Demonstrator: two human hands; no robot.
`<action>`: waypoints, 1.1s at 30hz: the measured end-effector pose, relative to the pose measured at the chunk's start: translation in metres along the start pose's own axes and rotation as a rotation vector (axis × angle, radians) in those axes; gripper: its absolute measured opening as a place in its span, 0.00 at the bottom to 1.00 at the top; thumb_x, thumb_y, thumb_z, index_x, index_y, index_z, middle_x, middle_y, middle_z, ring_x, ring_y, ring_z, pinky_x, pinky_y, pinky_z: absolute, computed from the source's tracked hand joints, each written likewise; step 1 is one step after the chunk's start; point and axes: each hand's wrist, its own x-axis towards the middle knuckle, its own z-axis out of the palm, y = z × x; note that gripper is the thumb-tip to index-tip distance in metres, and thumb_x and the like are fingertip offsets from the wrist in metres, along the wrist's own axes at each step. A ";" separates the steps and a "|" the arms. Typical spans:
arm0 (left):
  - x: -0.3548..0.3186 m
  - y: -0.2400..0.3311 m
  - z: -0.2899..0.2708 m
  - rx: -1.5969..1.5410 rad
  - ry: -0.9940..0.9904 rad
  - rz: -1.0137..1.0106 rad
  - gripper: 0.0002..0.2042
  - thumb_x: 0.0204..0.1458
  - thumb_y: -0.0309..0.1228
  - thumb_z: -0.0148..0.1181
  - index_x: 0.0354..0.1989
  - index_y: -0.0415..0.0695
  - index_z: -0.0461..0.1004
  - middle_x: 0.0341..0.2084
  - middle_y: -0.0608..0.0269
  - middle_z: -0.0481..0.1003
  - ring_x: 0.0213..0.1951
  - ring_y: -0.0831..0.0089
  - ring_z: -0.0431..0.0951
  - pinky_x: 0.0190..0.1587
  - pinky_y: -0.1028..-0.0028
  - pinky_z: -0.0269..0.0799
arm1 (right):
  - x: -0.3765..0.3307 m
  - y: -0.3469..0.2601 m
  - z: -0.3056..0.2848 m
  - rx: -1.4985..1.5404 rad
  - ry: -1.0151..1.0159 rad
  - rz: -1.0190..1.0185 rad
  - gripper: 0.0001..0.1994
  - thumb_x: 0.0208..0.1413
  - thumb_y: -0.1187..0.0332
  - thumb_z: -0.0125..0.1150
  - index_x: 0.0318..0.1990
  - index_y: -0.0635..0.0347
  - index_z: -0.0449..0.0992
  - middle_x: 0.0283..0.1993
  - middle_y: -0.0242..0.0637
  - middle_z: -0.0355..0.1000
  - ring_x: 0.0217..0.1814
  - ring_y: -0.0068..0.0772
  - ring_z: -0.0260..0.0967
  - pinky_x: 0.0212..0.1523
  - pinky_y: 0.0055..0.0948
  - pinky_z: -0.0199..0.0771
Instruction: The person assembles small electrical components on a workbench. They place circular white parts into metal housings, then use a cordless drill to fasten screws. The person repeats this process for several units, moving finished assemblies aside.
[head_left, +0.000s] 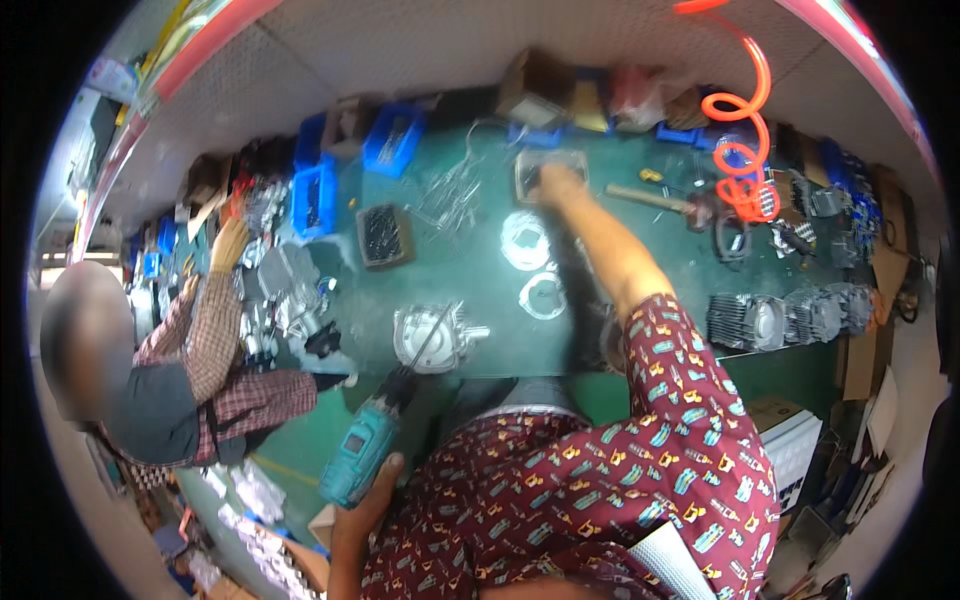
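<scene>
In my left hand (372, 492) is a teal cordless drill (360, 455), its long thin bit slanting up over a grey metal casting (428, 338) at the bench's near edge. I cannot tell whether the bit touches the casting. My right arm stretches across the bench, and my right hand (560, 187) is down in a shallow tray (551, 158) at the back; the fingers are blurred and hidden. Close to that forearm lie a stack of pale rings (525, 241) and another ring-shaped gasket (542, 296).
A box of dark screws (384, 235), long thin rods (452, 194) and blue bins (394, 140) stand left. To the right are a hammer (650, 198), a hanging orange coiled hose (745, 150) and finned castings (765, 322). A co-worker (160, 385) works at far left.
</scene>
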 end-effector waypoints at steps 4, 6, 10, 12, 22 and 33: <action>-0.012 -0.012 0.013 -0.042 0.082 -0.068 0.15 0.57 0.36 0.69 0.48 0.41 0.79 0.36 0.60 0.80 0.40 0.70 0.77 0.48 0.67 0.74 | 0.016 -0.018 0.000 -0.044 -0.149 0.041 0.23 0.49 0.60 0.73 0.51 0.61 0.82 0.57 0.50 0.77 0.61 0.48 0.75 0.60 0.41 0.77; -0.016 -0.008 0.016 -0.052 0.084 -0.127 0.15 0.57 0.36 0.69 0.48 0.42 0.79 0.37 0.60 0.81 0.41 0.69 0.78 0.48 0.67 0.74 | 0.016 -0.024 -0.002 -0.084 -0.217 0.000 0.21 0.48 0.66 0.71 0.51 0.63 0.81 0.58 0.52 0.76 0.61 0.47 0.75 0.60 0.42 0.76; -0.025 -0.020 0.017 0.079 0.086 -0.034 0.15 0.59 0.35 0.67 0.51 0.42 0.80 0.41 0.59 0.82 0.43 0.69 0.79 0.49 0.66 0.74 | 0.012 -0.020 -0.003 -0.087 -0.198 -0.095 0.19 0.49 0.74 0.65 0.50 0.67 0.80 0.57 0.57 0.75 0.61 0.52 0.74 0.59 0.45 0.76; -0.023 -0.021 0.019 0.060 0.077 -0.013 0.15 0.59 0.36 0.66 0.51 0.43 0.79 0.40 0.60 0.81 0.43 0.69 0.79 0.48 0.66 0.74 | 0.036 0.005 0.014 -0.083 -0.014 -0.101 0.15 0.52 0.71 0.62 0.46 0.66 0.81 0.52 0.56 0.77 0.57 0.54 0.75 0.58 0.45 0.76; -0.014 -0.035 0.018 -0.153 0.046 -0.003 0.14 0.58 0.31 0.67 0.51 0.40 0.76 0.41 0.62 0.78 0.43 0.69 0.76 0.48 0.66 0.73 | -0.036 0.035 -0.039 1.916 -0.258 0.053 0.05 0.62 0.70 0.59 0.40 0.61 0.76 0.34 0.39 0.76 0.28 0.26 0.71 0.27 0.24 0.78; -0.002 -0.084 0.019 -0.274 -0.075 0.395 0.15 0.57 0.29 0.68 0.51 0.38 0.77 0.44 0.62 0.80 0.45 0.70 0.77 0.49 0.68 0.74 | -0.329 -0.010 -0.002 1.979 -0.323 -0.143 0.11 0.57 0.75 0.64 0.48 0.61 0.76 0.36 0.33 0.74 0.31 0.22 0.71 0.28 0.20 0.73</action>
